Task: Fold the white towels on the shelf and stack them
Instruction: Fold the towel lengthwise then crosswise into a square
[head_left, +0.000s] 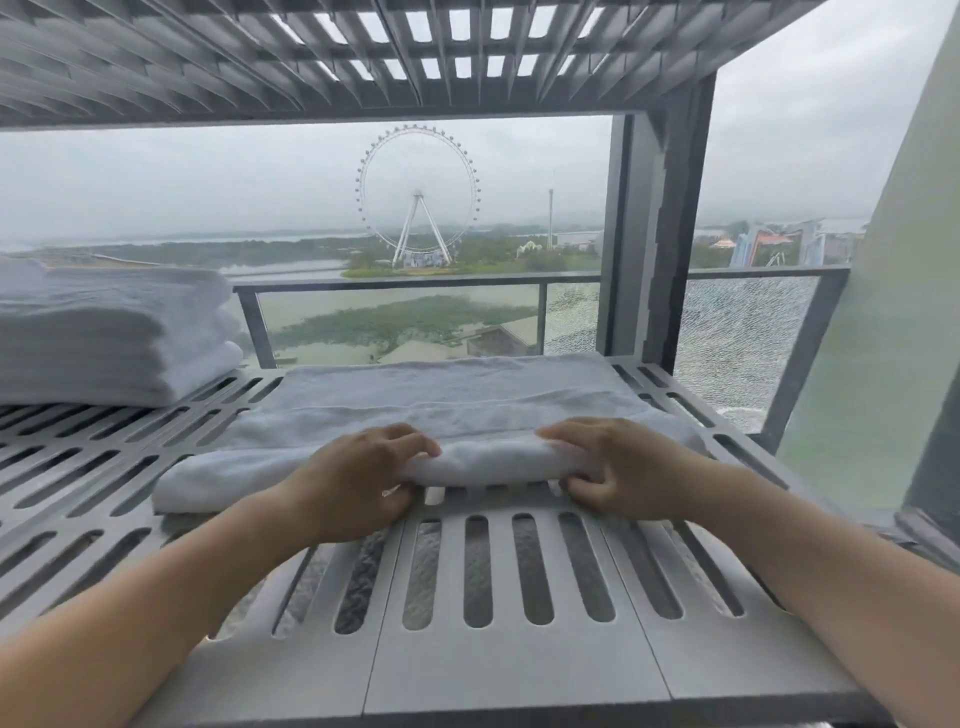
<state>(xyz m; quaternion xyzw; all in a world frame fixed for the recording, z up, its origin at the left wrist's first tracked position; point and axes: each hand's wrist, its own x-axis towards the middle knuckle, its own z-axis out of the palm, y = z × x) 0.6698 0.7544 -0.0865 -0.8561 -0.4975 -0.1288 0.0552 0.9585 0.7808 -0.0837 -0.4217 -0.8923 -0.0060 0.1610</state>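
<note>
A white towel (447, 400) lies spread across the middle of the grey slotted shelf (498, 597), folded into a long band with a thick rolled near edge. My left hand (358, 478) grips that near edge left of centre, fingers curled over the top and thumb under it. My right hand (618, 467) grips the same edge right of centre in the same way. At the far left of the shelf stands a stack of folded white towels (104, 332), apart from both hands.
Another slotted shelf (311, 57) hangs close overhead. A grey upright post (670, 234) stands at the shelf's back right corner. Behind it are a window and a glass railing (415, 283). A pale wall (893, 312) is at the right.
</note>
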